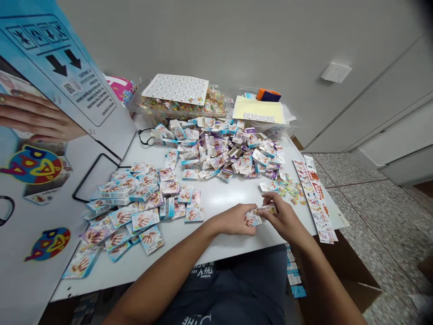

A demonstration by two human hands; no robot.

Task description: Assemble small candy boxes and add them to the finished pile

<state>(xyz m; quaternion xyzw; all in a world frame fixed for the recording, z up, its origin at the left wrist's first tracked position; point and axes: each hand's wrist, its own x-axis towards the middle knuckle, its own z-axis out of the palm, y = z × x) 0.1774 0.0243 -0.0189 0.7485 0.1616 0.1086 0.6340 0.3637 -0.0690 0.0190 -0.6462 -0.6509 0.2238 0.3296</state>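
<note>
Near the table's front edge, my left hand [235, 220] is closed round a small printed box [252, 218] with a picture of a hand on it. My right hand [278, 215] pinches at the box's right end, where a pale printed piece shows between its fingers. Just behind my right hand lie another small box [269, 186] and a scatter of colourful small packets [292, 189]. Long sticker strips [315, 198] lie to the right. A heap of small boxes [131, 198] is on the left, and a pile of open boxes [219, 151] stands farther back.
Behind the pile are a clear tub of colourful packets [216, 101] with a printed sheet on it, and another tub with yellow paper [259, 109] and an orange-blue object [268, 95]. A large printed display [81, 135] stands left. An open carton [352, 271] is below the table's right edge.
</note>
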